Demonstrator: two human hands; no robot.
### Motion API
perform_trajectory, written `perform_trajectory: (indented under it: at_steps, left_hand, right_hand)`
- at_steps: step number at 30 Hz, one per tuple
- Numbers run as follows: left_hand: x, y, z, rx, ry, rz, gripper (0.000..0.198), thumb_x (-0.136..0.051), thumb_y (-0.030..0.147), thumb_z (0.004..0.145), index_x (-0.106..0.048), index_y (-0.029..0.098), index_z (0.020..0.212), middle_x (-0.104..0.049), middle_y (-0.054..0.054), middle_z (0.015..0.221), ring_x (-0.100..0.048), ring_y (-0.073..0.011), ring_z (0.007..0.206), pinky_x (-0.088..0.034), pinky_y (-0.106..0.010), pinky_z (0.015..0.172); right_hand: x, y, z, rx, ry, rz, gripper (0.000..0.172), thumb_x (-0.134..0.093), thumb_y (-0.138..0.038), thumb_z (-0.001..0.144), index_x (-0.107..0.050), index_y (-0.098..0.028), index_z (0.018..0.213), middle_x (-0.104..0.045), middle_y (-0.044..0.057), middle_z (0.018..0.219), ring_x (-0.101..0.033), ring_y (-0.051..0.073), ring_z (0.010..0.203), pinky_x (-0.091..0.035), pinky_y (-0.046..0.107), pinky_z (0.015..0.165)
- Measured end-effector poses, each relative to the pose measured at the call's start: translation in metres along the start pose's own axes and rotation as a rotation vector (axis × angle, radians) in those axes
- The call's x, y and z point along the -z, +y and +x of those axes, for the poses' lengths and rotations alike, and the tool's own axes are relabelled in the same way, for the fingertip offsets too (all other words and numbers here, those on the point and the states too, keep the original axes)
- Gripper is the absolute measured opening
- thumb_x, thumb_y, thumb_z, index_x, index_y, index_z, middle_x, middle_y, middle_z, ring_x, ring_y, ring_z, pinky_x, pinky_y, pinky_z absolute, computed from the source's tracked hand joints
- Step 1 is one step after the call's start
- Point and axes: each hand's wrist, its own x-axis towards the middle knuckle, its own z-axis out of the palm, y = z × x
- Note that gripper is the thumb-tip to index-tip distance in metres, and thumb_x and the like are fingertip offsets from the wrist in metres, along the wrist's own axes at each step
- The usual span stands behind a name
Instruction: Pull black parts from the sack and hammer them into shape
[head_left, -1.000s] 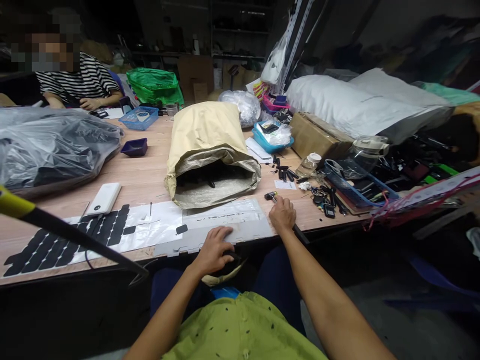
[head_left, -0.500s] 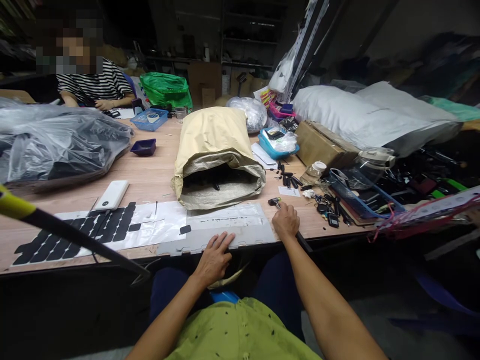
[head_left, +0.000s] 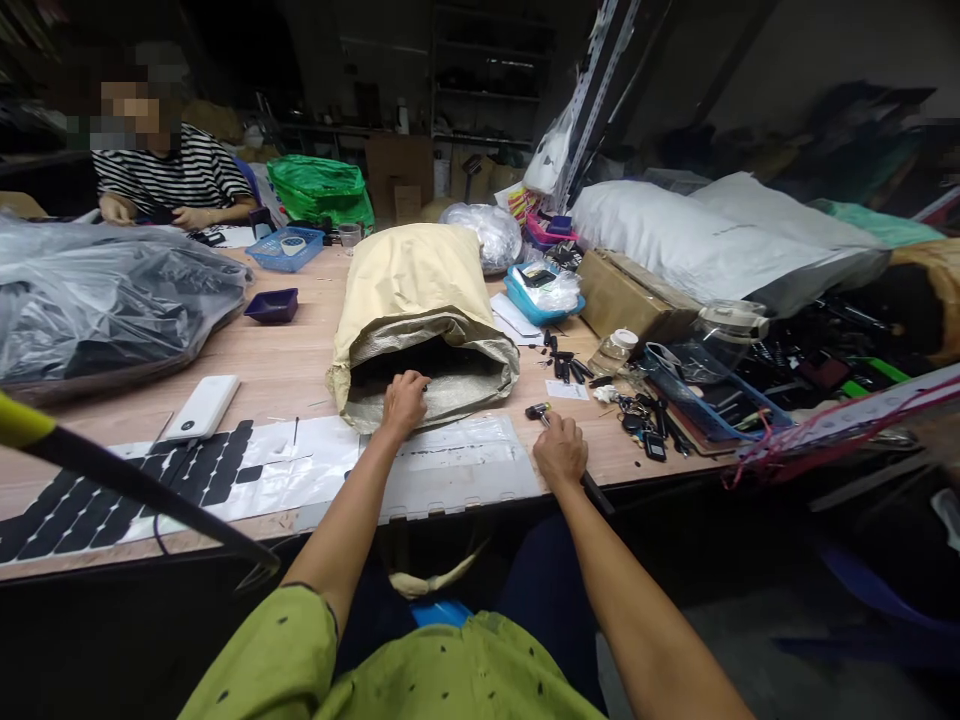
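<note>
My left hand is at the open mouth of a cream woven sack, its fingers curled at the dark opening. A small dark bit shows at its fingertips, too small to name. My right hand is wrapped round a hammer near the table's front edge; the head points up and left, and the dark handle end sticks out behind the hand. Between the hands and below the sack lies a grey flat board with a clear sheet on it.
Left of the board are black panels and a white power bank. A yellow-black bar crosses the left foreground. Small black parts, a jar and a blue tray lie right. A person sits back left.
My left hand has lifted off the board and moved forward to the sack's mouth, its fingers now curled. My right hand still holds the hammer. The view has shifted slightly.
</note>
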Motion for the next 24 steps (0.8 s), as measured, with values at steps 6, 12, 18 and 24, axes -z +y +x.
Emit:
perform_trajectory:
  at_steps: [6,12,18,24]
  left_hand:
    - [-0.010,-0.009,0.033,0.010,-0.133,0.163,0.042,-0.049,0.003,0.077,-0.075,0.028,0.099,-0.064,-0.009,0.111,-0.050,-0.0289,0.111,-0.040,-0.042,0.094]
    - [-0.012,-0.012,0.021,0.103,-0.107,0.189,0.029,-0.052,0.015,0.085,-0.074,0.025,0.100,-0.063,-0.012,0.111,-0.049,-0.0313,0.112,-0.041,-0.043,0.094]
    - [-0.013,-0.001,-0.012,0.060,-0.086,0.048,0.021,-0.059,0.023,0.087,-0.072,0.028,0.102,-0.063,-0.009,0.106,-0.050,-0.0285,0.109,-0.041,-0.041,0.093]
    - [-0.031,0.040,-0.053,-0.154,-0.196,-0.130,0.021,-0.061,0.023,0.087,-0.072,0.028,0.105,-0.064,-0.006,0.099,-0.056,-0.0237,0.100,-0.044,-0.036,0.089]
  right_hand:
    - [-0.001,-0.002,-0.001,-0.003,0.012,0.004,0.034,-0.046,-0.018,0.091,-0.063,-0.019,0.121,-0.057,0.012,0.101,-0.052,0.024,0.095,-0.036,0.032,0.071]
    - [0.000,-0.003,-0.001,-0.015,-0.003,0.009,0.035,-0.045,-0.017,0.091,-0.063,-0.019,0.121,-0.058,0.012,0.102,-0.052,0.024,0.095,-0.036,0.032,0.071]
    - [-0.004,-0.001,-0.001,-0.014,0.012,0.005,0.035,-0.046,-0.018,0.091,-0.063,-0.018,0.122,-0.057,0.013,0.102,-0.051,0.024,0.096,-0.035,0.032,0.072]
    - [-0.004,0.000,0.000,-0.004,0.014,0.011,0.036,-0.046,-0.018,0.090,-0.063,-0.018,0.122,-0.057,0.012,0.102,-0.051,0.024,0.095,-0.034,0.032,0.071]
